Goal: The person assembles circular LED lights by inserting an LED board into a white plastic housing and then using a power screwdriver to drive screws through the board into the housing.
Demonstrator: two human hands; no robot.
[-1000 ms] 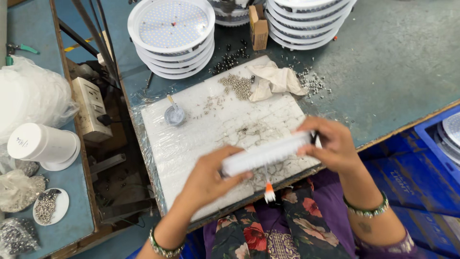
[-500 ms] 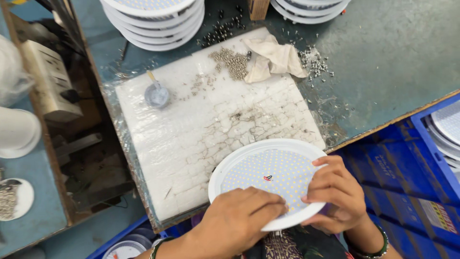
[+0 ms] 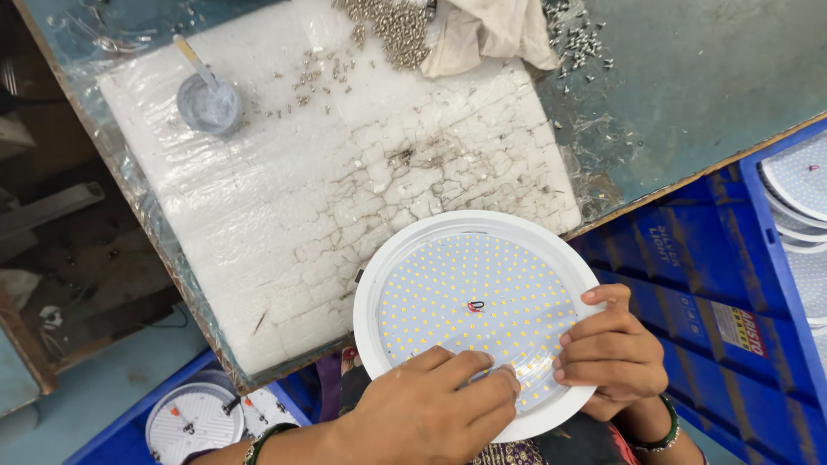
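Gripping the round LED panel light (image 3: 476, 306) at its lower edge, both hands are on it. The left hand (image 3: 426, 409) comes in from seven o'clock, fingers (image 3: 482, 379) laid flat and close together on the dotted LED board, pressing at the light's six o'clock. The right hand (image 3: 607, 349) sits at four o'clock, fingers curled together over the white rim, clamped on it, with a green bangle (image 3: 659, 430) at the wrist. The light faces up, its yellow LED dots showing, a small red and black wire spot at the centre. Its upper half overlaps the cracked white foam sheet (image 3: 301, 198) on the workbench (image 3: 689, 77); its lower half hangs past the bench edge.

At eleven o'clock on the foam stands a small cup of white paste (image 3: 209, 103) with a stick in it. At twelve o'clock lies a heap of small screws (image 3: 396, 26), just beside a crumpled cloth (image 3: 491, 34). Blue crates (image 3: 715, 301) sit at three o'clock, another panel light (image 3: 194, 422) at eight o'clock.
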